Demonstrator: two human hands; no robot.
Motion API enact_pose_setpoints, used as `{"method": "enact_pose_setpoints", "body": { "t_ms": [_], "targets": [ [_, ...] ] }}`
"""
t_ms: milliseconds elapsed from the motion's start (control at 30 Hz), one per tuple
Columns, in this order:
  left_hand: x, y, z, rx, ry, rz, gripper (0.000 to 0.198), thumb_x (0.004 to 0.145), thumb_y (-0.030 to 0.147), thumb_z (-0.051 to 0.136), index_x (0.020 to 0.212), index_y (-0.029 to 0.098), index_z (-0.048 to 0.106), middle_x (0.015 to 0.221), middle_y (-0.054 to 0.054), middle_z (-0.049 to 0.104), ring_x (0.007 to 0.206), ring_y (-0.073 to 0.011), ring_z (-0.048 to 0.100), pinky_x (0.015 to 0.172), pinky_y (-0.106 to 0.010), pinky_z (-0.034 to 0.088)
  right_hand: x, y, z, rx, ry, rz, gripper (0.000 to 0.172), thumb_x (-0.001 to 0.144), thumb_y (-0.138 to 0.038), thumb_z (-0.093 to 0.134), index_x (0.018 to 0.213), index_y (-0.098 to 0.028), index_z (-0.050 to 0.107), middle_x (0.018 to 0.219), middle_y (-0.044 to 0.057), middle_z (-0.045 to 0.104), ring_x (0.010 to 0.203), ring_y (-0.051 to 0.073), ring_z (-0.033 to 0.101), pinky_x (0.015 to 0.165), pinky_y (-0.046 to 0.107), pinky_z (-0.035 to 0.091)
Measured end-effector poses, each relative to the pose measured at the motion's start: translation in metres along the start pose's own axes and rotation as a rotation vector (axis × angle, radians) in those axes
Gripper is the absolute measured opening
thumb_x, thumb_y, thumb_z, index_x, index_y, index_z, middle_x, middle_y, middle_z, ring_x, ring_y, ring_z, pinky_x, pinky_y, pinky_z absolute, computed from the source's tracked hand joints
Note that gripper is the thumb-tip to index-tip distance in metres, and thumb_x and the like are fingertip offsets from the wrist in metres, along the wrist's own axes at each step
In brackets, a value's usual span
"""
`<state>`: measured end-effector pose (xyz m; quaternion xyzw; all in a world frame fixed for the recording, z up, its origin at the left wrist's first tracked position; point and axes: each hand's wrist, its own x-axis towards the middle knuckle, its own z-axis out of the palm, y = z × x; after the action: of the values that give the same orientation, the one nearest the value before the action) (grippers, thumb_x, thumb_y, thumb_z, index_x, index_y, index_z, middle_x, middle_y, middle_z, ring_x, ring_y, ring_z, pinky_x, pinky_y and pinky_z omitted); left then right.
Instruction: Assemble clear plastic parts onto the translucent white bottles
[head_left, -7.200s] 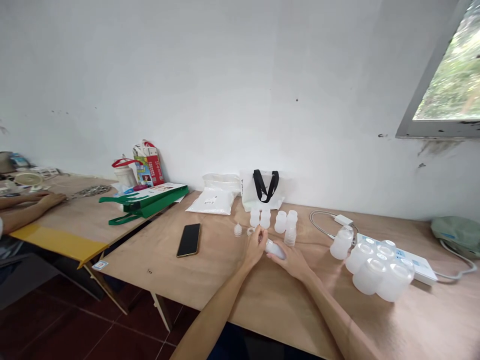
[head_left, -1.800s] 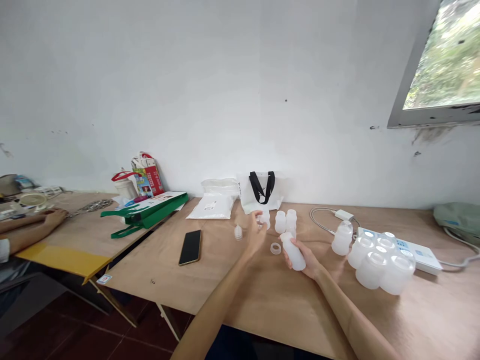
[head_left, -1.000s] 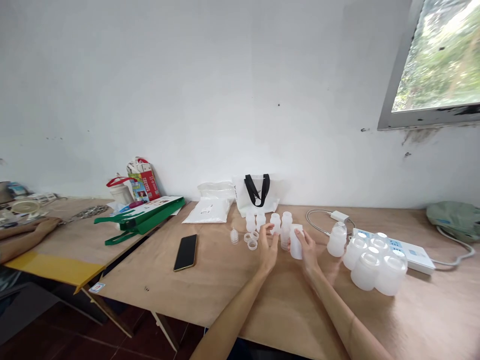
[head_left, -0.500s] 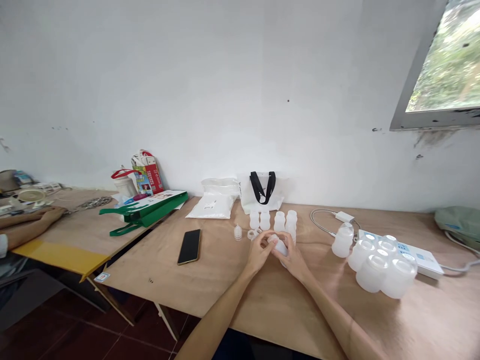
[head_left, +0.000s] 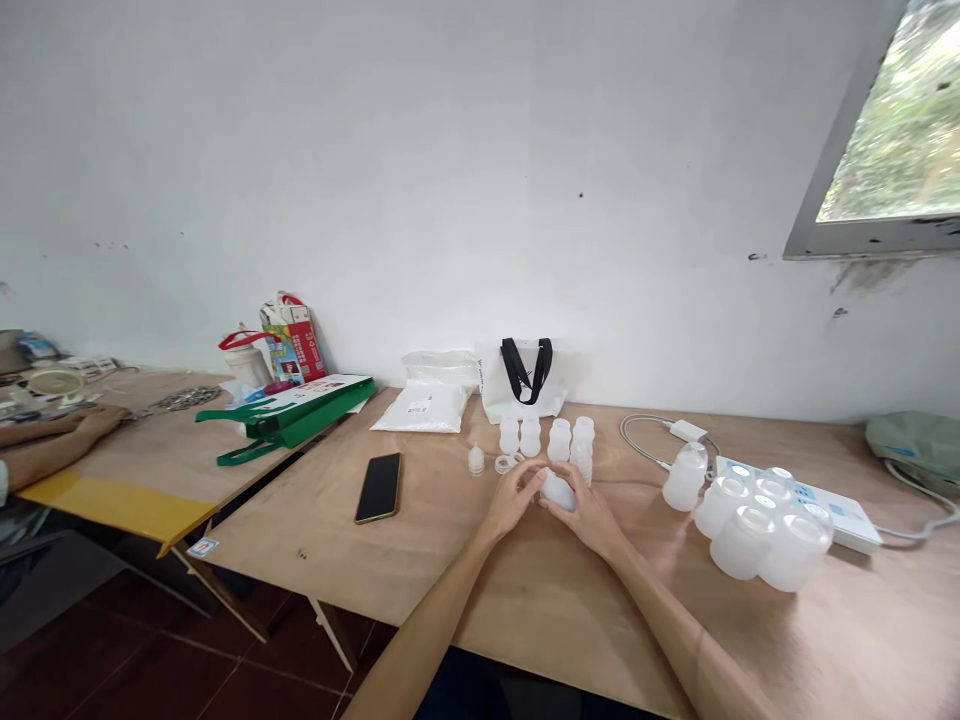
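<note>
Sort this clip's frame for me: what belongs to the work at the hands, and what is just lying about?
At work:
left hand and right hand, cupped around a plastic bottle; upright bottles; rings; small cap

Lying about:
phone; white bag; wide bottles; green bag

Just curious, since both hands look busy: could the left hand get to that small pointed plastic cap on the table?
Probably yes. The left hand is cupped with the right hand around a translucent plastic bottle, so it would likely have to let go first. The small pointed plastic cap stands close by, with nothing apparent between them on the plywood table.
</note>
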<state>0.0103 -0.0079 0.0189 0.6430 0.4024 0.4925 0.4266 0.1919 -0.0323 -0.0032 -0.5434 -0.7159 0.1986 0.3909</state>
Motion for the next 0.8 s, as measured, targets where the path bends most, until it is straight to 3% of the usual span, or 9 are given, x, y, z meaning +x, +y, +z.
{"method": "enact_pose_setpoints", "body": {
  "t_ms": [100,200,333,467,567,667,800],
  "targets": [
    [0.003,-0.003,0.001,0.136,-0.069,0.011,0.032,0.088,0.053,0.068,0.080,0.022,0.067,0.074,0.001,0.064,0.073,-0.0181,0.058,0.072,-0.030,0.047,-0.001,-0.002,0.000,-0.160,-0.019,-0.018,0.057,0.090,-0.047,0.064,0.143,-0.031,0.049,0.132,0.007,0.071,0.109,0.032,0.073,0.086,0.044,0.057],
    [0.007,-0.009,-0.001,0.299,0.107,0.001,0.038,0.095,0.051,0.060,0.071,0.021,0.057,0.070,0.002,0.060,0.070,-0.0163,0.055,0.071,-0.029,0.045,-0.001,-0.003,0.000,-0.254,-0.046,-0.028,0.053,0.093,-0.047,0.062,0.142,-0.031,0.051,0.128,0.006,0.074,0.105,0.033,0.074,0.084,0.044,0.057],
    [0.009,-0.015,-0.009,0.522,0.283,0.081,0.024,0.099,0.046,0.058,0.095,0.022,0.064,0.090,-0.002,0.068,0.082,-0.0185,0.061,0.078,-0.031,0.049,-0.001,0.000,-0.003,-0.249,0.027,0.026,0.050,0.093,-0.049,0.061,0.139,-0.032,0.052,0.125,0.005,0.075,0.102,0.033,0.076,0.082,0.042,0.056],
    [0.007,-0.025,-0.016,0.729,0.191,0.207,0.025,0.093,0.036,0.071,0.115,0.025,0.069,0.128,-0.007,0.065,0.117,-0.0265,0.058,0.104,-0.041,0.047,-0.001,0.001,-0.004,-0.114,0.168,0.081,0.052,0.094,-0.057,0.058,0.138,-0.030,0.051,0.126,0.007,0.073,0.105,0.033,0.074,0.085,0.043,0.056],
    [0.008,-0.033,-0.017,0.949,0.099,0.242,0.034,0.095,0.037,0.070,0.127,0.027,0.069,0.145,-0.009,0.055,0.129,-0.0297,0.053,0.110,-0.046,0.045,-0.003,-0.001,-0.003,0.031,0.253,0.066,0.059,0.092,-0.062,0.057,0.139,-0.027,0.049,0.133,0.009,0.068,0.117,0.032,0.069,0.093,0.045,0.055],
    [0.010,-0.037,-0.017,1.058,0.048,0.200,0.042,0.097,0.042,0.068,0.137,0.029,0.064,0.136,-0.010,0.059,0.122,-0.0294,0.056,0.105,-0.046,0.048,-0.003,-0.003,-0.003,0.174,0.378,0.065,0.062,0.092,-0.063,0.057,0.139,-0.023,0.047,0.140,0.013,0.063,0.127,0.032,0.062,0.103,0.046,0.051],
    [0.007,-0.031,-0.014,1.067,0.066,0.215,0.050,0.102,0.049,0.058,0.146,0.027,0.056,0.122,-0.009,0.062,0.113,-0.0280,0.059,0.099,-0.044,0.050,-0.001,0.003,-0.011,0.257,0.633,0.121,0.066,0.094,-0.060,0.054,0.145,-0.020,0.039,0.143,0.016,0.058,0.129,0.032,0.058,0.110,0.049,0.046]
  ]
}}
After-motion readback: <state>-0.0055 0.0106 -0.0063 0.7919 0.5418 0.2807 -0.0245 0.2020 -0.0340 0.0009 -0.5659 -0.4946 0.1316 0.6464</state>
